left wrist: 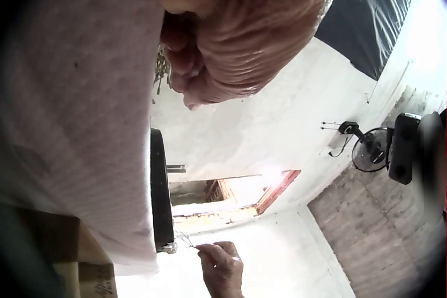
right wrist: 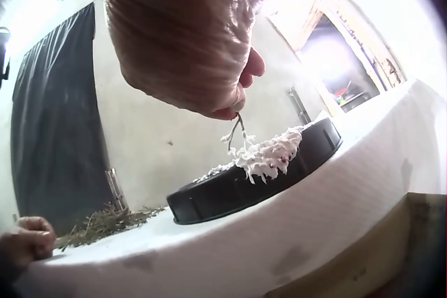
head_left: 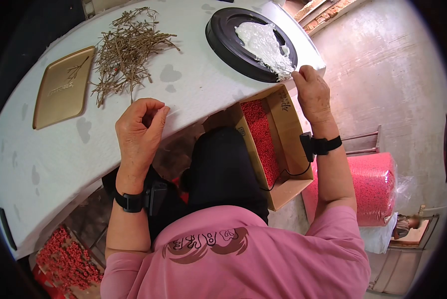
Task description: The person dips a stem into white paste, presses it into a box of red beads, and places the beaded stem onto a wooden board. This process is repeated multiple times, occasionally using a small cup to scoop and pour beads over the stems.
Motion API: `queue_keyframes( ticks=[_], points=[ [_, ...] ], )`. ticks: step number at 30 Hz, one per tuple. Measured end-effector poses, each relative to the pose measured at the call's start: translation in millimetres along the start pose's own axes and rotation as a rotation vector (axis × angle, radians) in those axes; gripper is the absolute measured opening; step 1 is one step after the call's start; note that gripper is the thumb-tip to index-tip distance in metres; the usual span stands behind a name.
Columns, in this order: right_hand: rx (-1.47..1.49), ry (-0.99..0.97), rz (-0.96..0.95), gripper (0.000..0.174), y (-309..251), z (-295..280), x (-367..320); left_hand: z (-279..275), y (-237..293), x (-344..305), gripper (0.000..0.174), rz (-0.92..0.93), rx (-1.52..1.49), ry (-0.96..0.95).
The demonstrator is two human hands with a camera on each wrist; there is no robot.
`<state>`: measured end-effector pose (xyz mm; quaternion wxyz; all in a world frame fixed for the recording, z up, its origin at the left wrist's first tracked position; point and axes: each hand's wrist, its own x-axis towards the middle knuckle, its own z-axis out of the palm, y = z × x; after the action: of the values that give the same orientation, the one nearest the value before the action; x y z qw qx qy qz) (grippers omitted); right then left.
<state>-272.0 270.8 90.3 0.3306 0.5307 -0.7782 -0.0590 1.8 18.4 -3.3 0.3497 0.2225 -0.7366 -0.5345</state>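
Observation:
The right hand (head_left: 313,94) pinches a thin twig (right wrist: 238,130) by its end at the near right rim of a round black tray (head_left: 223,50). White paste (head_left: 261,42) lies on the tray and hangs over its rim; the twig's forked tips look whitish beside it. The left hand (head_left: 141,127) is held above the table's near edge, fingers bent in and thumb near the index finger, below a pile of brown twigs (head_left: 128,52); whether something thin is between its fingertips cannot be told.
A gold tray (head_left: 61,94) with one twig lies at the table's left. Below the table edge stands a cardboard box (head_left: 288,134) with red beads (head_left: 258,134). Red berry-like pieces (head_left: 69,259) are at lower left, and a large wrapped pink-red bundle (head_left: 368,189) is at right.

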Motion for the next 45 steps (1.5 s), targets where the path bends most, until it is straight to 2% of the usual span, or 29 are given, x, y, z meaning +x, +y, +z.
queue_keyframes(
  ticks=[4,7,10,14,17,18,25,29,32,35,37,39,40,42,45],
  points=[
    [0.032,0.058,0.048,0.021,0.5,-5.1,-1.0,-0.1,1.5,-0.7,0.007,-0.004,0.013,-0.002],
    [0.059,0.023,0.078,0.02,1.2,-3.2,-3.1,0.2,2.9,-0.3,0.008,0.002,0.018,-0.003],
    [0.153,0.093,0.236,0.018,8.8,4.0,-4.8,0.7,3.0,-0.3,0.008,0.001,0.009,0.002],
    [0.63,0.231,0.573,0.012,19.3,20.0,-8.7,2.8,2.6,-0.2,0.006,0.006,-0.016,0.03],
    [1.162,0.216,0.901,0.01,18.4,40.5,-18.3,3.3,1.2,0.5,0.006,0.018,0.009,0.033],
    [1.194,0.21,0.944,0.011,14.9,43.4,-18.8,3.8,1.0,0.6,0.006,0.019,0.011,0.034],
    [1.202,0.17,0.947,0.011,11.0,62.6,-32.8,6.4,0.4,0.8,0.007,0.031,0.067,0.034],
    [1.246,0.34,0.984,0.009,6.6,58.9,-29.8,5.8,3.0,-0.2,0.009,-0.023,0.092,-0.005],
    [1.314,0.443,0.956,0.011,5.5,57.2,-35.2,9.8,3.0,-1.1,0.008,0.024,0.168,0.029],
    [1.29,0.538,0.941,0.013,1.3,51.5,-46.7,36.5,13.0,-8.7,0.006,0.175,0.314,0.086],
    [1.307,0.549,0.969,0.013,-9.7,41.6,-56.5,74.5,37.3,-15.6,0.002,0.32,0.247,-0.05],
    [1.293,0.552,0.977,0.013,-21.1,34.5,-73.5,119.1,55.0,-24.3,0.006,0.174,0.013,-0.246],
    [1.273,0.55,0.969,0.014,-26.0,32.0,-82.9,139.9,54.3,-23.2,0.011,0.135,-0.007,-0.387],
    [1.233,0.536,0.982,0.017,-36.5,27.4,-100.0,183.5,56.9,-24.6,0.019,-0.212,-0.211,-0.605],
    [1.164,0.515,0.969,0.018,-50.0,24.6,-123.4,233.1,55.6,-34.4,0.022,-0.496,-0.591,-0.715]
  ],
)
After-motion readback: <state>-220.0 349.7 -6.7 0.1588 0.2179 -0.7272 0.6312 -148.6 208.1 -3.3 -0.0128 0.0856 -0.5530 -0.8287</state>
